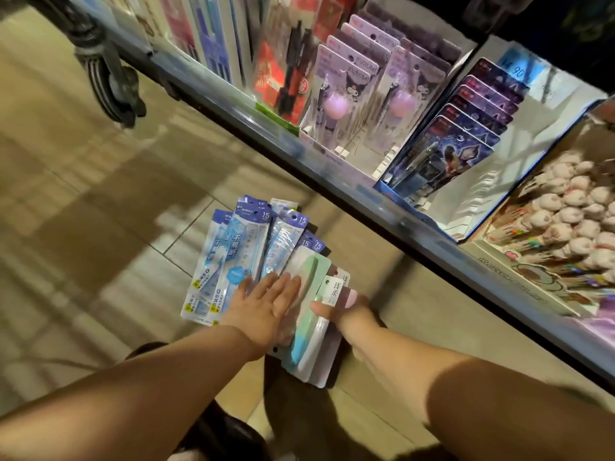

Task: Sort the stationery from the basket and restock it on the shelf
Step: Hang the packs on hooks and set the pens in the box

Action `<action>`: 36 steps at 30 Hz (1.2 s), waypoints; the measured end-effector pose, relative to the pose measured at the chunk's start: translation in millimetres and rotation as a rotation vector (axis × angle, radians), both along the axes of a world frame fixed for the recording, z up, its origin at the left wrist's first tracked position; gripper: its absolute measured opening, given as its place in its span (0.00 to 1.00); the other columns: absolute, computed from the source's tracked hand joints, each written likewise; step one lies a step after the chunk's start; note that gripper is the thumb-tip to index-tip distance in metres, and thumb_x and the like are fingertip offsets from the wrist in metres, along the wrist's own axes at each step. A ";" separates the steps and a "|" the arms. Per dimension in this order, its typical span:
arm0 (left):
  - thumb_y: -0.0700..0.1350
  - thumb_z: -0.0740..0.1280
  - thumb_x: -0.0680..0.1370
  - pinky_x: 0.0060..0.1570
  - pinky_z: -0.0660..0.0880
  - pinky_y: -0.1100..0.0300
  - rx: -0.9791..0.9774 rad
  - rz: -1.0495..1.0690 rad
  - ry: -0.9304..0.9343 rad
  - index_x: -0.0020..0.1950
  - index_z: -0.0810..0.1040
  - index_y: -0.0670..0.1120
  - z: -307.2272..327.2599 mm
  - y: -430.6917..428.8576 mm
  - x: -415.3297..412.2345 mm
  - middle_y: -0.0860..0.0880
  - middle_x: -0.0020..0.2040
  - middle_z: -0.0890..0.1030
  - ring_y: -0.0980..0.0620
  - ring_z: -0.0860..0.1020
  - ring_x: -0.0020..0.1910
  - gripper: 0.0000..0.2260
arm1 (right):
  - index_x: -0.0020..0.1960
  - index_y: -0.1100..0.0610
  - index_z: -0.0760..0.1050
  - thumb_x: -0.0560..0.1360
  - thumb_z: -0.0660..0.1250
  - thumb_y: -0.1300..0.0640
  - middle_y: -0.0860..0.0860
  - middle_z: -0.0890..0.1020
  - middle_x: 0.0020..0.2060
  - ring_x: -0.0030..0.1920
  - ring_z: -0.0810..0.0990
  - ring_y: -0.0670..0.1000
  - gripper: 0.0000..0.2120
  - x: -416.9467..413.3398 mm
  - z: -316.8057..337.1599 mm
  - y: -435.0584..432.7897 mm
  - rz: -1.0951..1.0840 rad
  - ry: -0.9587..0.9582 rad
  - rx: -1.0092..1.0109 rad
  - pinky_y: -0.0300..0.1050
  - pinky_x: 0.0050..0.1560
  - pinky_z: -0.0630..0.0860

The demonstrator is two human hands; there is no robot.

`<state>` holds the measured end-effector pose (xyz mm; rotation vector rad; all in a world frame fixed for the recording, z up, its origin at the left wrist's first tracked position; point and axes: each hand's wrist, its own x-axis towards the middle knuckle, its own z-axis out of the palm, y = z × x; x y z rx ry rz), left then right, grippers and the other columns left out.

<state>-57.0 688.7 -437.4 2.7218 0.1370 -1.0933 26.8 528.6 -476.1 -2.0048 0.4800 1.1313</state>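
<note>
the ruler packs [239,254], blue and white sleeves marked "15 cm", are fanned out in the air below the shelf edge, over the floor [100,211]. their lower ends slip under the left hand [266,309], so how many there are cannot be counted. just right of them, overlapping their edges, sits a stack of pastel carded packs [309,314]. the top one is green fading to blue, and the cards behind show only as pink and white slivers with a small printed tag.

the left hand lies flat on both bundles, its fingers [283,287] straight and spread, pressing rather than clutching. the right hand [352,319] grasps the pastel carded packs from the right side. its thumb is clamped over the front, and its other fingers are hidden behind the cards. whether it also bears the ruler packs cannot be told.

above runs the shelf [332,168], its front rail smeared by blur. on it stand purple character cards [346,81] in rows, dark blue cards [459,151] in a white tray and red packs [283,81] to the left. a box of plush-topped pens [572,221] is cut off by the right edge. a blue price tag [519,69] is only partly legible. a dark caster [113,84] shows at upper left. the dim shape [233,437] between the forearms is too dark to name.
</note>
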 end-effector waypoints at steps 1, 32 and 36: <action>0.61 0.54 0.82 0.75 0.37 0.43 -0.009 0.017 -0.005 0.77 0.31 0.53 0.5 -1.1 -1.1 0.51 0.80 0.37 0.49 0.38 0.79 0.37 | 0.54 0.52 0.79 0.41 0.81 0.38 0.49 0.86 0.47 0.48 0.84 0.52 0.43 0.2 5.5 2.4 0.017 0.002 0.046 0.53 0.54 0.80; 0.49 0.64 0.81 0.59 0.76 0.48 -0.627 1.027 -0.227 0.72 0.70 0.59 8.4 -23.0 12.5 0.53 0.61 0.80 0.50 0.79 0.56 0.19 | 0.54 0.54 0.81 0.64 0.76 0.60 0.57 0.85 0.48 0.50 0.84 0.62 0.19 10.9 42.5 7.6 -0.142 0.063 0.444 0.60 0.56 0.79; 0.46 0.67 0.79 0.56 0.78 0.49 -0.732 1.125 -0.333 0.57 0.77 0.67 20.8 -27.7 21.4 0.56 0.54 0.83 0.53 0.80 0.50 0.15 | 0.56 0.54 0.77 0.66 0.78 0.62 0.58 0.85 0.48 0.49 0.84 0.61 0.20 20.6 57.3 2.6 -0.217 0.038 0.457 0.60 0.56 0.79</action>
